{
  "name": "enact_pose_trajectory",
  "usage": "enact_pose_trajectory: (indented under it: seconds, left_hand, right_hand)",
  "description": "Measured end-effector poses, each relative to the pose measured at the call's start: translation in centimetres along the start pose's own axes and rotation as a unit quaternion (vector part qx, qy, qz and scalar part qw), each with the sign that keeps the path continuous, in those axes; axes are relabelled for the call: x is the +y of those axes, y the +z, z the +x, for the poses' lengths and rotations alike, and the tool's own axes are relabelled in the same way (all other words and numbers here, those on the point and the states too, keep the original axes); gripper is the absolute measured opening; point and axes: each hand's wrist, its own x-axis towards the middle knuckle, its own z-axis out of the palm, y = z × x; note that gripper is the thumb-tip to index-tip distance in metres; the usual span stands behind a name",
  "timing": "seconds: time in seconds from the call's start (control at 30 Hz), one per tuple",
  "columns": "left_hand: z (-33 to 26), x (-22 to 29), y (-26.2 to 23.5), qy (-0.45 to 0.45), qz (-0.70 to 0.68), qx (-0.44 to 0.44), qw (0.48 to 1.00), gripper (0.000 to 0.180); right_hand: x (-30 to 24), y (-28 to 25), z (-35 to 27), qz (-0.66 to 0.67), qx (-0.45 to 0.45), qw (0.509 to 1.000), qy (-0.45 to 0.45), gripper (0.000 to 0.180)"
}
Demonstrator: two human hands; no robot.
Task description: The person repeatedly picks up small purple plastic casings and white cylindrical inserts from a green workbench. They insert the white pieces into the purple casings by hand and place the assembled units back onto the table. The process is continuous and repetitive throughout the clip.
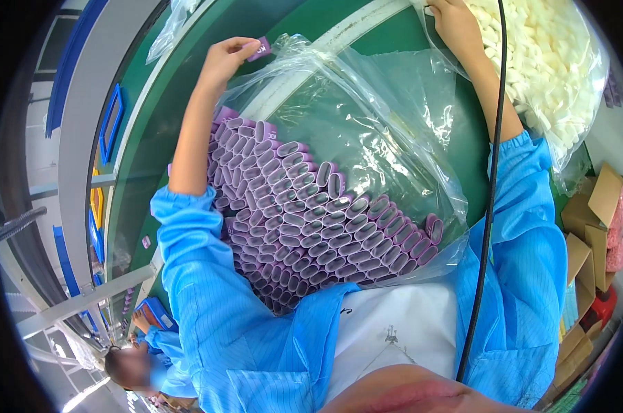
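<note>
Between the thumb and fingers of my left hand (pixel 227 60) is a small purple oval sleeve (pixel 259 49), held above the green work surface (pixel 387 72). Below that hand, many similar purple sleeves (pixel 318 226) stand packed on end in a clear plastic bag (pixel 401 131), their oval openings facing up. My right hand (pixel 456 29) reaches to the top edge of the view, beside a clear bag of cream-white pieces (pixel 549 76). Its fingers are pinched together. A tiny dark bit shows at their tips, too small to name.
A black cable (pixel 494 172) hangs down in front of my right arm. Open cardboard boxes (pixel 587 230) stand at the right. Blue frames (pixel 110 124) and a metal rail (pixel 91 303) are at the left. Another person (pixel 167 354) in blue works at the lower left.
</note>
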Motion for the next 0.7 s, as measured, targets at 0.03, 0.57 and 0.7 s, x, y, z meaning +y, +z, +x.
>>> enact_pose_trajectory:
  seconds: [0.03,0.57,0.7]
  left_hand:
    - [1.2,-1.9,0.4,-0.014,0.016,-0.004,1.000,0.037]
    - [-17.0,9.3,8.2,0.200,0.299,-0.196,0.912,0.035]
    - [-16.6,8.8,7.9,0.170,0.272,-0.226,0.920,0.034]
  right_hand:
    - [0.3,0.5,0.0,-0.025,-0.008,1.000,-0.001,0.011]
    - [-2.7,-0.6,-2.1,-0.014,-0.062,0.998,0.016,0.012]
    - [-5.5,-2.6,-1.6,-0.013,-0.040,0.994,0.100,0.012]
